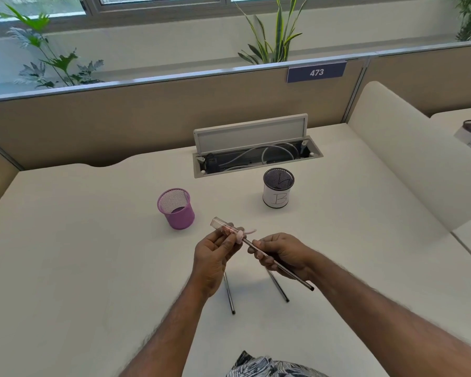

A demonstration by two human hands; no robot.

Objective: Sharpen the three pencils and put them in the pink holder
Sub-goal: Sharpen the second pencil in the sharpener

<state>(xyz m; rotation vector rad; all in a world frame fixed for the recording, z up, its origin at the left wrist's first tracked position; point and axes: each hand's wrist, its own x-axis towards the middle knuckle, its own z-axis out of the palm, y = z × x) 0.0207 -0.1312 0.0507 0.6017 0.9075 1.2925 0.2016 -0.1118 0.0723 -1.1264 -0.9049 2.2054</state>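
My left hand (214,253) grips a clear tube-shaped sharpener (225,226) with a pink head, held above the white desk. My right hand (279,253) pinches a dark pencil (291,273) whose tip sits in the sharpener's pink end; its back end points toward me at the right. A thin pink shaving curls out of the sharpener. Two more dark pencils lie on the desk below my hands, one (229,296) under the left wrist and one (279,288) under the right hand. The pink mesh holder (176,209) stands upright and looks empty, to the left beyond my hands.
A black mesh cup (278,190) wrapped in white paper marked "B" stands right of the pink holder. Behind it an open cable hatch (256,156) with its lid raised sits in the desk (93,254). A beige partition closes the back; a curved divider rises at right.
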